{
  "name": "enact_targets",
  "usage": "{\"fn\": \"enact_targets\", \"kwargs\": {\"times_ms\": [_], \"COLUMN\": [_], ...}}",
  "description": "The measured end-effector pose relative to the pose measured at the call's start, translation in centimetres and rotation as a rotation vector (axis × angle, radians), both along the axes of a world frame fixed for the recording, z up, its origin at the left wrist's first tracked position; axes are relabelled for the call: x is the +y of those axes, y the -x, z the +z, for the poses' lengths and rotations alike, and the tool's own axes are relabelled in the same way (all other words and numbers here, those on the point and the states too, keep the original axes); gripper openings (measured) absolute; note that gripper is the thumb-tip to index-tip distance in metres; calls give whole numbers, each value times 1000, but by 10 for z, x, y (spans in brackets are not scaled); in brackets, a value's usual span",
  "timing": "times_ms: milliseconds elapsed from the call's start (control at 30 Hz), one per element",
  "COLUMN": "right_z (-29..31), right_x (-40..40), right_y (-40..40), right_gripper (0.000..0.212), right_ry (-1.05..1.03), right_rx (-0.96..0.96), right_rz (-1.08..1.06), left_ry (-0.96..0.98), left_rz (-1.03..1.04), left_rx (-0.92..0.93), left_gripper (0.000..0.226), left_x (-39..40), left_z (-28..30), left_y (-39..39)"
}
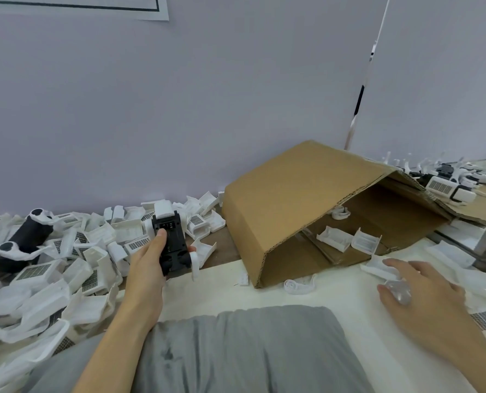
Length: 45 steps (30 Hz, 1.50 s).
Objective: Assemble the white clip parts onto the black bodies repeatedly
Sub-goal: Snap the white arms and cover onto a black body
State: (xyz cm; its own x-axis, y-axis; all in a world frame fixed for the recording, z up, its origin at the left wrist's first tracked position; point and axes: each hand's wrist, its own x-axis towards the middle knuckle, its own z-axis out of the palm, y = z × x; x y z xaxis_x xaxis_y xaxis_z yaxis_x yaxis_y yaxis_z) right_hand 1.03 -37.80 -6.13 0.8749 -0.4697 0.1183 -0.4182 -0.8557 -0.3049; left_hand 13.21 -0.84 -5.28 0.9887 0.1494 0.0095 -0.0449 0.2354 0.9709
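My left hand (148, 259) grips a black body (172, 245) held upright over the bench, thumb on its face. A white part (163, 209) sits on the body's top end and another white piece (197, 258) hangs at its lower right. My right hand (417, 287) reaches to the right over the white surface, its fingers spread above a white clip part (379, 269). A small clear, blurred piece (398, 290) lies under the fingers; whether they hold it I cannot tell.
A cardboard box (293, 199) lies tipped on its side at centre, with white clips (346, 239) inside. A heap of white housings (66, 268) and black cylinders (29, 234) fills the left. More parts (449, 185) lie at far right. A curled white strip (297, 286) lies before the box.
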Motion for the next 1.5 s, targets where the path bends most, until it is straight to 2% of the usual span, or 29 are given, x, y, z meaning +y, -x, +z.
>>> {"fn": "enact_targets", "kwargs": {"times_ms": [67, 133, 200, 267, 333, 467, 633, 700, 833, 967, 1133, 1233, 1367, 1500], "right_z": [0, 1, 3, 3, -3, -12, -15, -17, -22, -19, -15, -13, -3, 17], "right_x": [1, -2, -13, -28, -36, -20, -3, 1, 8, 21, 34, 35, 34, 45], "right_y": [0, 1, 6, 15, 22, 21, 13, 11, 7, 3, -8, -15, -18, -3], "right_gripper": [55, 70, 91, 114, 126, 117, 111, 97, 42, 20, 18, 27, 27, 19], "right_ry": [-4, 76, 150, 58, 30, 148, 34, -16, -126, -103, -202, -220, -256, -292], "right_rx": [-55, -41, 61, 150, 226, 194, 86, 6, -269, -361, -448, -421, -382, -518], "right_rz": [31, -5, -101, -160, -160, -50, -31, -29, 44, 125, 124, 63, 13, 120], "left_ry": [-12, -9, 2, 0, -7, -15, -24, -26, -22, -29, -28, -29, -39, -38], "left_rz": [1, -1, -1, -1, 0, 1, -2, 3, 9, 7, 11, 13, 9, 5], "left_rx": [10, 21, 23, 20, 18, 21, 30, 34, 38, 39, 42, 41, 41, 36], "left_gripper": [36, 36, 35, 35, 36, 39, 36, 35, 35, 34, 35, 35, 36, 36], "left_x": [0, 0, 0, 0, 0, 0, 0, 0, 0, 1, 1, 1, 2, 1], "left_z": [0, 0, 0, -1, -2, -2, -3, -3, -3, -3, -4, -4, -5, -3], "left_y": [0, -1, -1, -1, -2, -2, -1, -2, -2, -2, -3, -4, -4, -2]}}
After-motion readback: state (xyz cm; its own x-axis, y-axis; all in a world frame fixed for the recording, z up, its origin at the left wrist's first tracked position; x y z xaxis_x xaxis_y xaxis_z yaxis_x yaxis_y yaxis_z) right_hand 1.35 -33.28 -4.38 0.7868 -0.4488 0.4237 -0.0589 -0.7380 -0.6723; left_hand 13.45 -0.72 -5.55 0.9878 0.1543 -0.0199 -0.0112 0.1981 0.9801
